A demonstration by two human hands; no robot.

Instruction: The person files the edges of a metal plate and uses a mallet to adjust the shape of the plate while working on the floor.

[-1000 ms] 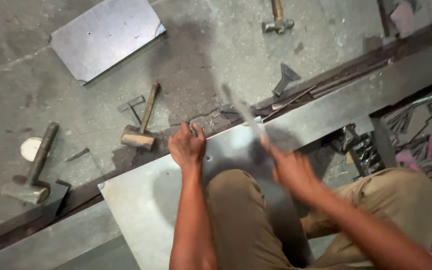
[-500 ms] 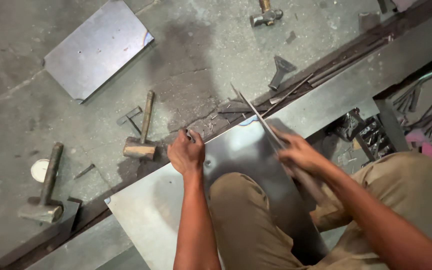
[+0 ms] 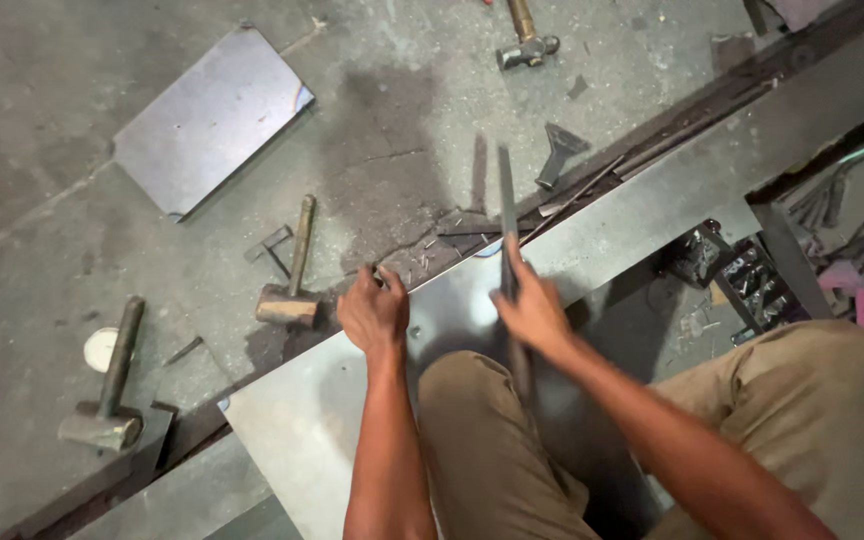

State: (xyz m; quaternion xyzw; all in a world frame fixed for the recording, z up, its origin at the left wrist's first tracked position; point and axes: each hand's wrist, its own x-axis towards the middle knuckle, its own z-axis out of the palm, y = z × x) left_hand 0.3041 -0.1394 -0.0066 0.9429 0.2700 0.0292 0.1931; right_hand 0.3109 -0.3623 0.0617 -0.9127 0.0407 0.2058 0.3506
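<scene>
I see my right hand (image 3: 532,310) clenched around a long flat metal bar (image 3: 508,235) that points up and away from me over the far edge of the metal sheet (image 3: 302,430) lying across my lap area, above my tan-trousered knee (image 3: 482,420). My left hand (image 3: 374,312) is closed at that same sheet edge, apparently pinching something small, though I cannot tell what. On the concrete floor (image 3: 72,90) beyond, a wooden-handled hammer (image 3: 292,275) lies just left of my left hand, another hammer (image 3: 107,385) farther left, a third (image 3: 524,35) near the top, and a flat grey plate (image 3: 214,120) at upper left.
</scene>
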